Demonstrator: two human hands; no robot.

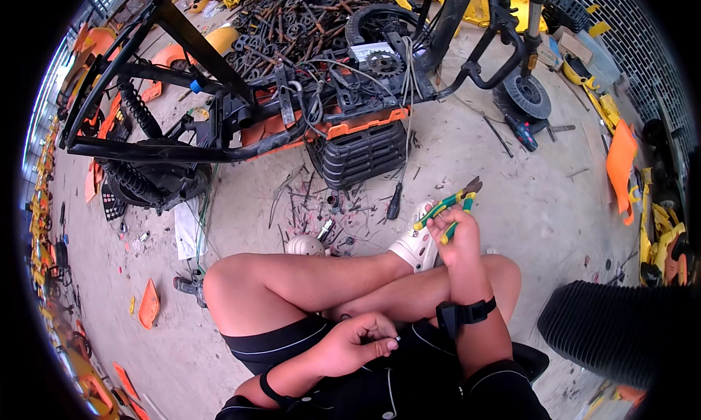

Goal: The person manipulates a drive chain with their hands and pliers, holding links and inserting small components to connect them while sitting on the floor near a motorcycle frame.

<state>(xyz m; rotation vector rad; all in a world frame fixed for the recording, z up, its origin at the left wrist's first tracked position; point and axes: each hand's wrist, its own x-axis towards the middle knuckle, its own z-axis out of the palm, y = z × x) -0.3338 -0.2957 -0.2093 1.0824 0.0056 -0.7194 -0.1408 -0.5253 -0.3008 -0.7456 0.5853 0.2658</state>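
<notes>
The left hand [358, 345] holds a very small pale bit [398, 339], and what kind it is cannot be told. The fingers of the right hand [458, 239] cover one part of the green-and-yellow pliers [449, 201]. One pale shoe [304, 245] is mostly hidden behind the bent leg [314, 277]. The upper edge cuts off the black vehicle frame [197, 155]. The black ribbed object [599, 332] goes into the dark rim, so its far end is not visible. Near the left rim, yellow and orange parts [45, 234] are blurred. Many scraps [305, 199] on the floor [569, 223] are too small to identify.
</notes>
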